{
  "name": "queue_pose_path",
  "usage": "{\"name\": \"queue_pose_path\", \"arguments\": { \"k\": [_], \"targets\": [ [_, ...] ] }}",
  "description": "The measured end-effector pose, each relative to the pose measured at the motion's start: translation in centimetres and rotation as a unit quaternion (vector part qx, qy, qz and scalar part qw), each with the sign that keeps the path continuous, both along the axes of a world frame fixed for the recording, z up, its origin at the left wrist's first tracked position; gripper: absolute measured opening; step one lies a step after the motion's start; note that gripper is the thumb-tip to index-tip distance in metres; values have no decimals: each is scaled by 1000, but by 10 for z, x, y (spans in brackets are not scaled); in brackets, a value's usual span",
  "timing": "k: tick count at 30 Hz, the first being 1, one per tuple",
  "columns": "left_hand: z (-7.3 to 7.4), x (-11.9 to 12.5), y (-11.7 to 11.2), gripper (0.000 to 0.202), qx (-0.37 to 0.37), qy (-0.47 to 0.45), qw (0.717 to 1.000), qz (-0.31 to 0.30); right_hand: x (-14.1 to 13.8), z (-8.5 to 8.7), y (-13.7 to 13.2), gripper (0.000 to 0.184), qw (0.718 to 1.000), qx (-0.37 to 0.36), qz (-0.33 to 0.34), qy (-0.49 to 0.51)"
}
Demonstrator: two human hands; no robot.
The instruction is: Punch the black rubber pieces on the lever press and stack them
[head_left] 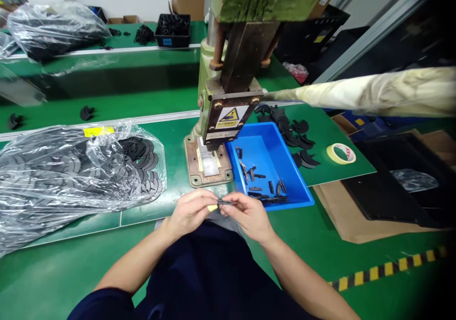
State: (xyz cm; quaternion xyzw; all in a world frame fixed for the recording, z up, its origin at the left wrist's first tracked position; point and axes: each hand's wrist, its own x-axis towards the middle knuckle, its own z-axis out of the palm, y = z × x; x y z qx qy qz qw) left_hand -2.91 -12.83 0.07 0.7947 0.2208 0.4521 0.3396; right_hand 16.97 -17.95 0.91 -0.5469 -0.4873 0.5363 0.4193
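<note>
Between my two hands, just in front of the press, is a small dark narrow part (224, 202), pinched from both sides. My left hand (192, 210) has its fingers closed on the part's left end, with a bit of yellow showing by the fingertips. On the right end, my right hand (247, 213) closes thumb and fingers. The fingers cover most of the part. Beyond them stands the green hand press (231, 106), its ram above a metal base plate (190, 168). A blue bin (285, 163) beside it holds several small black parts (255, 188).
A clear plastic bag (78, 168) full of black curved pieces lies left of the press. Loose black curved pieces (302, 141) and a tape roll (341, 153) lie to the right. The press's wrapped lever (356, 89) reaches out rightward. A black bin (173, 30) stands at the back.
</note>
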Motion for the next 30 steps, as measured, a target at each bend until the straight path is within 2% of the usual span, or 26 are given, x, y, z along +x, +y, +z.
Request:
{"name": "queue_pose_path", "arguments": {
  "k": [2,4,7,9,13,16,20,24,26,28,30],
  "targets": [
    [2,-4,11,14,-11,22,999,35,2,3,4,34,1000,-4,-10,-2],
    [1,-7,28,12,-17,48,994,94,7,9,7,36,1000,0,-28,-9],
    [-6,-10,62,15,-16,90,979,180,18,18,8,32,999,11,-40,-15],
    [-13,-10,84,18,-5,124,971,203,24,23,7,30,999,17,-29,-17],
    [-27,-7,112,23,36,177,966,184,35,28,4,29,999,24,-13,-35],
    [-33,-5,120,25,64,205,965,153,41,29,3,30,999,26,-24,-40],
    [-34,-3,125,27,78,238,960,123,51,32,6,29,997,47,-44,-32],
    [-30,1,130,31,84,262,956,106,66,42,19,17,983,135,-114,-49],
    [-30,2,130,35,82,262,955,108,70,56,31,21,967,188,-164,-48],
    [-30,2,129,38,78,253,959,105,69,81,47,35,936,285,-206,-27],
    [-31,2,127,39,80,238,963,100,64,115,64,49,874,431,-223,-2]
  ]
}}
